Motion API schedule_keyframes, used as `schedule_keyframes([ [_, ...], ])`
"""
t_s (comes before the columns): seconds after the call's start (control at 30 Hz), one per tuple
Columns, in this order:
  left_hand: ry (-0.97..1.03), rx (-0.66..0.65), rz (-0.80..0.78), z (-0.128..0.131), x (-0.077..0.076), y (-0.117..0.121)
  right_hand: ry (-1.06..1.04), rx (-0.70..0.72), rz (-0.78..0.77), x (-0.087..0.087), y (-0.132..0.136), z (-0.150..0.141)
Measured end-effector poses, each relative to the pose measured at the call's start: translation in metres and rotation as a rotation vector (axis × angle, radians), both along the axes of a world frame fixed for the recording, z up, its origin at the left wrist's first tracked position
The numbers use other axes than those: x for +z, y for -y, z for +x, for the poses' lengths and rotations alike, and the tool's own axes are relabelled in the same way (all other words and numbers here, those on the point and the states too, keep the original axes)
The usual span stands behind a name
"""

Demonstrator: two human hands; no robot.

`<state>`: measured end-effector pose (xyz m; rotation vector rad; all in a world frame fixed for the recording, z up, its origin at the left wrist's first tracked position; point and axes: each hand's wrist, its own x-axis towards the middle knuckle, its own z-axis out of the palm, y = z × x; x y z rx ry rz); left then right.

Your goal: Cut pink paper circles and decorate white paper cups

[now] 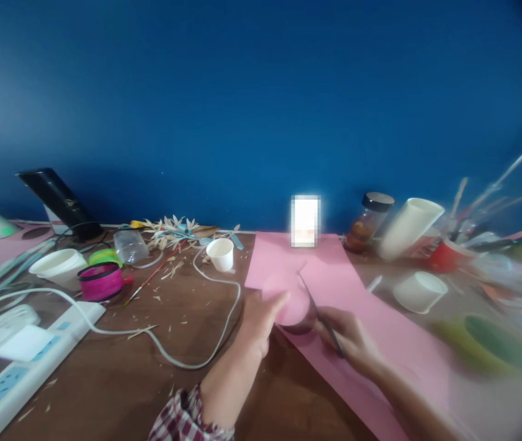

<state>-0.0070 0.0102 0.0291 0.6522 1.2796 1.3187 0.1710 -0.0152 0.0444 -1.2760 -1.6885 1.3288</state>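
My left hand, with a checked sleeve at the wrist, is closed on the near left edge of a round pink piece of paper, thumb on top. My right hand is closed around a thin dark tool, slightly curved; its exact kind I cannot make out. The tool's upper end reaches past the right edge of the round piece. Under both hands lies a long pink sheet, running from the wall toward me. A dark shadow shows just below the round piece.
A bright, pixelated upright rectangle stands at the sheet's far end. Left are a paper cup, a white cable, a power strip, a magenta tape roll and straw-like scraps. Right are a dark-lidded jar, a white cup and blurred containers.
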Motion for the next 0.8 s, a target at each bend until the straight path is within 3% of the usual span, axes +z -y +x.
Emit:
schedule_keyframes([
  [0.33,0.034,0.013,-0.005,0.0,0.001,0.0,0.014,-0.012,0.011,-0.006,-0.001,-0.001],
  [0.57,-0.024,-0.066,0.051,0.001,0.012,0.009,-0.033,0.018,-0.022,-0.003,0.0,-0.001],
  [0.8,-0.013,-0.068,0.017,0.001,0.004,0.005,-0.056,0.033,-0.053,0.0,0.0,0.0],
])
